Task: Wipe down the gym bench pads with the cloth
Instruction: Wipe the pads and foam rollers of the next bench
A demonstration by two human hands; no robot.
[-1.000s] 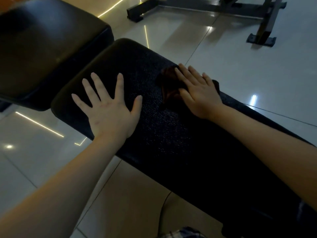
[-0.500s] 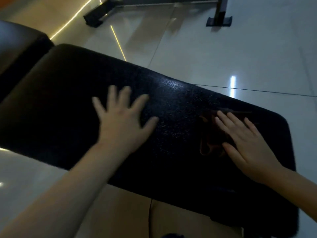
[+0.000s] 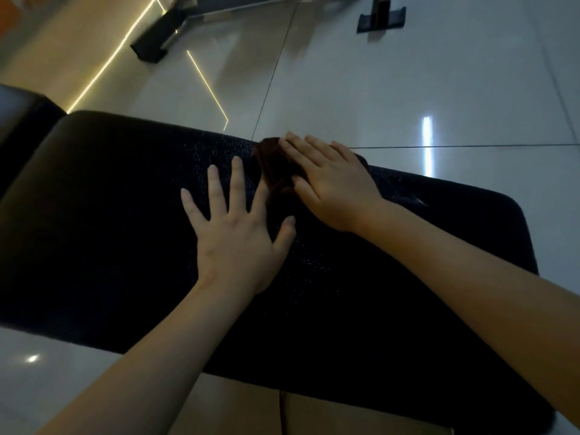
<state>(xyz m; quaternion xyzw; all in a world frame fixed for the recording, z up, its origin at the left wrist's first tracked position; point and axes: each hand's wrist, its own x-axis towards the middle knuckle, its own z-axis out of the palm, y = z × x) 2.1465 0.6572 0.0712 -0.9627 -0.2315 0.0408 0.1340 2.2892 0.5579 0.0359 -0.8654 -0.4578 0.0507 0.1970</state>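
A long black textured bench pad (image 3: pixel 110 221) runs across the view from left to right. A dark brown cloth (image 3: pixel 274 166) lies bunched near the pad's far edge. My right hand (image 3: pixel 332 183) presses flat on the cloth with straight fingers and covers most of it. My left hand (image 3: pixel 238 233) rests flat on the pad just left of the cloth, fingers spread, its forefinger almost touching the cloth. A second black pad (image 3: pixel 15 111) shows at the far left edge.
Glossy light floor tiles (image 3: pixel 408 89) surround the bench. A dark metal frame foot (image 3: pixel 153 42) and another foot plate (image 3: pixel 381 22) stand on the floor at the top. A thin lit strip (image 3: pixel 106 67) runs along the floor at the upper left.
My right hand has slid the cloth left and toward the pad's far edge, close to my left hand. The left hand stays flat on the pad. The view has shifted.
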